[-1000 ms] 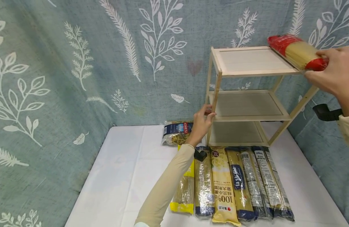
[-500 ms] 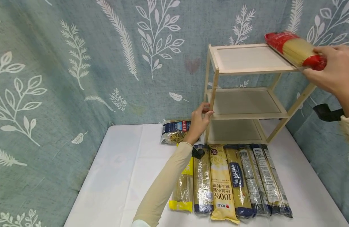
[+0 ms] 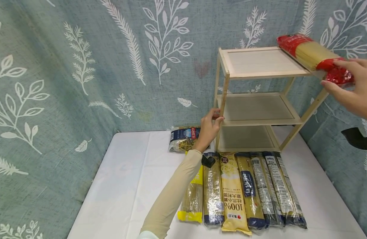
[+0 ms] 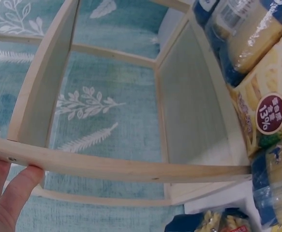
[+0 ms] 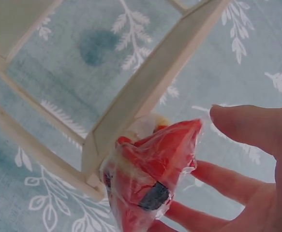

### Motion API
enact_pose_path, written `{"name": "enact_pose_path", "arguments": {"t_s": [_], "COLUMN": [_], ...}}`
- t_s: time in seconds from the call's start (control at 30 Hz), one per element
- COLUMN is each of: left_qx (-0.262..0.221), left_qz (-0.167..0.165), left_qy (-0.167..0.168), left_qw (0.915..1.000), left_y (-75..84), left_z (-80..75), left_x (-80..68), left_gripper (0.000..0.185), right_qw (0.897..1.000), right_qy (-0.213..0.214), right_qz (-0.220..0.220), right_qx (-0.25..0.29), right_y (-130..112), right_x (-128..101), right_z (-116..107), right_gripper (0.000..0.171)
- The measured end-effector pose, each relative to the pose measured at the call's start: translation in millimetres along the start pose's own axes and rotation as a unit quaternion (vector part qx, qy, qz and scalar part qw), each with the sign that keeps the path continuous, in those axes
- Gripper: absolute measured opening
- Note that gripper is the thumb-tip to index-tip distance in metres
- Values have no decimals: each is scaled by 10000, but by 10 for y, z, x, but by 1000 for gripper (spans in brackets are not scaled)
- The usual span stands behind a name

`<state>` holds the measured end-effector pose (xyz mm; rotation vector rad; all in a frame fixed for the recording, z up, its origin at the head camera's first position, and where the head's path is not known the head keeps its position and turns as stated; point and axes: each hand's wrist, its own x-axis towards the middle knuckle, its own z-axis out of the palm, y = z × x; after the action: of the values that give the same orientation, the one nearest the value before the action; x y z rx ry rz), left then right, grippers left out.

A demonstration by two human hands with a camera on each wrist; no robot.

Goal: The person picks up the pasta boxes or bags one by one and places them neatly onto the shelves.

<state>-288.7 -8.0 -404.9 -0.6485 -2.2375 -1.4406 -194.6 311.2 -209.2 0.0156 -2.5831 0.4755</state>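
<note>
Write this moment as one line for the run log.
left hand: grips shelf post | right hand: fingers at red spaghetti pack end | pack: on top shelf

red-ended spaghetti packet, leaf-print teal cloth

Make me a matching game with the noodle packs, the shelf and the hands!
Things:
1. red-ended spaghetti pack
2. left hand
3. row of long pasta packs
4. short blue pasta bag

Places:
A. flat on the white table, in front of the shelf
B. on the wooden shelf's top right edge
C. on the shelf's front left post
D. behind the left hand

Pairs: 1-B, 2-C, 3-A, 4-D
</note>
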Motion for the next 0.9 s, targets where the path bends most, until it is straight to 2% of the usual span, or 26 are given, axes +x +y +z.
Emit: {"name": "enact_pose_path", "arguments": {"t_s": [0.43,0.57,0.67,0.9], "left_qx": [-47,-50,-59,-80], "left_qz": [55,79,67,115], "left_qy": [89,83,91,120], "left_qw": [9999,9999,9999,9998], "left_y": [-19,-13,-9,-1], "left_z": [13,26,31,30], "left_x": [2,-4,-13,-10], "left_gripper": [29,29,29,29], "right_qw": [9954,9925,9918,9911], "right_qy": [371,435,353,78], "right_qz": [-807,-1104,-1200,-1321], "right_qx": [348,307,276,172], "right_y": [40,54,67,127], "right_x": [-502,-627,-722,-937], "right_z": [73,90,107,174], "right_gripper": [59,84,92,78]}}
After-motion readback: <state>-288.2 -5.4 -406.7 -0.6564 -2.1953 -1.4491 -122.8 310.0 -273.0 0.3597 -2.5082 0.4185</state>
